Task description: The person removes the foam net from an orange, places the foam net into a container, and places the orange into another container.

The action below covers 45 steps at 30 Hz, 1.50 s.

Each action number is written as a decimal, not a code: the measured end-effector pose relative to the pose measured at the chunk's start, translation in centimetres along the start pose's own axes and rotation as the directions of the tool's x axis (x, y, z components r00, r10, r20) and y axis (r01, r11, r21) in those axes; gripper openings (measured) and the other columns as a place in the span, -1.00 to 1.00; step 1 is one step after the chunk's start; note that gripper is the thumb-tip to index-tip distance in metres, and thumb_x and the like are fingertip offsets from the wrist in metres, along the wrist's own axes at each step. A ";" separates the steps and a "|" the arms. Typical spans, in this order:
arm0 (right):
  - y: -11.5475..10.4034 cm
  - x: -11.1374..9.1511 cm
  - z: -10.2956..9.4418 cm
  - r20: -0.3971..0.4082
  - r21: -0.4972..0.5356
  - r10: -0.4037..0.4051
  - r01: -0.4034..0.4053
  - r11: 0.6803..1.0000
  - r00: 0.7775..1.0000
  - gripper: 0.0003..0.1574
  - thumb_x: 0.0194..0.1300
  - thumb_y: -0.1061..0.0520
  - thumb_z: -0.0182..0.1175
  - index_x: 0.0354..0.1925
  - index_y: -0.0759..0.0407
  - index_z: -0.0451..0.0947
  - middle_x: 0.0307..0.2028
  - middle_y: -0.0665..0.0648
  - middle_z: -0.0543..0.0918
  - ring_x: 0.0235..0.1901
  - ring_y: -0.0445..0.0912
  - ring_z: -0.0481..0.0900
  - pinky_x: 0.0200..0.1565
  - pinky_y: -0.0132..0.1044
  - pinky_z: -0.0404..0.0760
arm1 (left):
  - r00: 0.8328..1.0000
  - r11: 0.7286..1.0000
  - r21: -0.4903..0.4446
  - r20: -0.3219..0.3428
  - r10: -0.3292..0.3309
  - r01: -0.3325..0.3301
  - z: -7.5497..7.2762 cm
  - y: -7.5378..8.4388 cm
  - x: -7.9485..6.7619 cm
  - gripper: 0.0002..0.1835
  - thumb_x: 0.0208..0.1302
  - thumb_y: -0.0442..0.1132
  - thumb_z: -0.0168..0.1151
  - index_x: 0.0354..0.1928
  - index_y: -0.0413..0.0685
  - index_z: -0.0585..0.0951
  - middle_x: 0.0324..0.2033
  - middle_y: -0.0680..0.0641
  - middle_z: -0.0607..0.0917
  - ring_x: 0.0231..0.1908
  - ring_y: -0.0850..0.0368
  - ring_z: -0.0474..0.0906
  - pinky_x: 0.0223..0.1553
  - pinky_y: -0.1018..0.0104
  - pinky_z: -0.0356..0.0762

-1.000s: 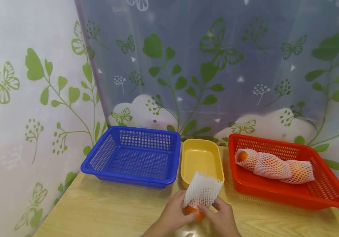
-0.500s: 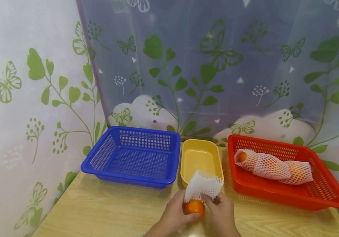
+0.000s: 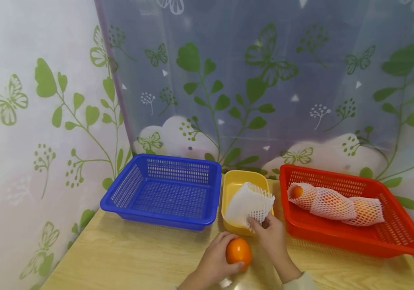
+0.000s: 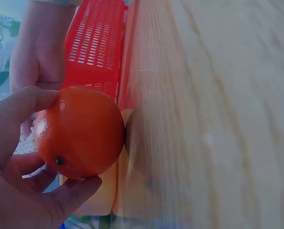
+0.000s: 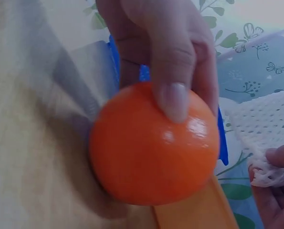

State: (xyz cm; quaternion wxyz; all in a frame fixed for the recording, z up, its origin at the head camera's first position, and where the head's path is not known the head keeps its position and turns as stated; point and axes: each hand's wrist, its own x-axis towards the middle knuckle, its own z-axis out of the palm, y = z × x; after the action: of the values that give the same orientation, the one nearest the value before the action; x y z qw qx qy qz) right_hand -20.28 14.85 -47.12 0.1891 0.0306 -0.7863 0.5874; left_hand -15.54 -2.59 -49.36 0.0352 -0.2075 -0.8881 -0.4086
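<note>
My left hand [image 3: 214, 258] holds a bare orange [image 3: 239, 253] low over the table's front part, thumb on one side and fingers on the other. A small green stem spot shows on the orange [image 4: 82, 133] in the left wrist view. My right hand [image 3: 272, 237] pinches the lower edge of a white foam net sleeve [image 3: 249, 203] between thumb and fingers. The sleeve overlaps the yellow tray [image 3: 233, 175] in the head view, and nothing round shows inside it. In the right wrist view the foam net sleeve [image 5: 268, 124] stands out at the right, apart from the orange.
A blue basket [image 3: 172, 197] stands at the left with nothing in it. At the right is a red basket [image 3: 340, 241] with several net-wrapped fruits [image 3: 333, 203] in a row. All stand on a wooden table [image 3: 130, 257] against a patterned curtain.
The foam net sleeve has come off the orange. My right hand has carried it forward over the yellow tray, while my left hand has kept the orange at nearly the same place.
</note>
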 end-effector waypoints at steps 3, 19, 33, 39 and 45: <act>-0.4 1.2 -0.2 0.042 -0.043 0.023 -0.021 0.999 0.999 -0.63 0.15 0.25 0.39 -0.07 0.41 0.62 -0.16 0.32 0.71 -0.30 -0.14 0.64 -0.28 -0.47 0.64 | 1.000 1.000 0.004 0.009 -0.005 0.005 -0.1 0.0 0.0 -0.37 -0.05 -0.08 0.51 0.11 -0.01 0.52 0.05 0.04 0.56 0.00 0.11 0.52 0.00 0.16 0.55; -1.1 6.3 1.1 0.162 -0.264 0.082 -0.037 0.964 0.983 -0.59 0.21 0.21 0.36 -0.01 0.39 0.57 -0.14 0.35 0.69 -0.23 0.12 0.66 -0.14 -0.06 0.68 | 0.999 1.000 0.014 0.047 -0.024 0.024 -0.3 0.0 -0.1 -0.36 -0.02 -0.06 0.51 0.15 0.03 0.51 0.11 0.03 0.58 0.03 0.08 0.53 0.04 0.07 0.50; -0.7 9.3 1.8 0.215 -0.326 0.281 -0.202 0.923 0.935 -0.44 0.23 0.33 0.25 0.17 0.48 0.37 -0.10 0.44 0.59 -0.37 0.11 0.61 -0.33 -0.13 0.70 | 0.996 0.998 -0.031 0.071 -0.046 0.048 -0.4 -0.1 -0.2 -0.35 0.00 -0.06 0.52 0.17 0.04 0.50 0.14 0.02 0.56 0.06 0.03 0.51 0.08 0.02 0.50; 0.2 9.9 1.9 0.223 -0.401 0.336 -0.228 0.887 0.915 -0.45 0.20 0.36 0.26 0.15 0.49 0.39 -0.12 0.42 0.60 -0.36 0.12 0.60 -0.34 -0.15 0.70 | 0.996 0.998 -0.027 0.075 -0.050 0.052 -0.3 -0.1 -0.3 -0.34 0.00 -0.05 0.51 0.17 0.03 0.50 0.16 0.00 0.55 0.09 0.01 0.50 0.11 0.00 0.48; 0.8 10.5 2.2 0.255 -0.448 0.389 -0.248 0.859 0.885 -0.41 0.18 0.39 0.24 0.18 0.50 0.36 -0.12 0.41 0.58 -0.39 0.08 0.59 -0.37 -0.18 0.70 | 0.996 0.998 -0.027 0.072 -0.051 0.053 -0.3 0.0 -0.3 -0.34 0.00 -0.05 0.51 0.18 0.04 0.49 0.16 0.02 0.55 0.07 0.02 0.50 0.09 0.00 0.48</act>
State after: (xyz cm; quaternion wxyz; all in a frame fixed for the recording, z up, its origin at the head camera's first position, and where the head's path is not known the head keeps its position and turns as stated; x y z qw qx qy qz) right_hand -30.83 14.83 -44.84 -0.0473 -0.0416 -0.9045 0.4217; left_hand -15.35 -2.92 -49.24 -0.0099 -0.1993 -0.8878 -0.4147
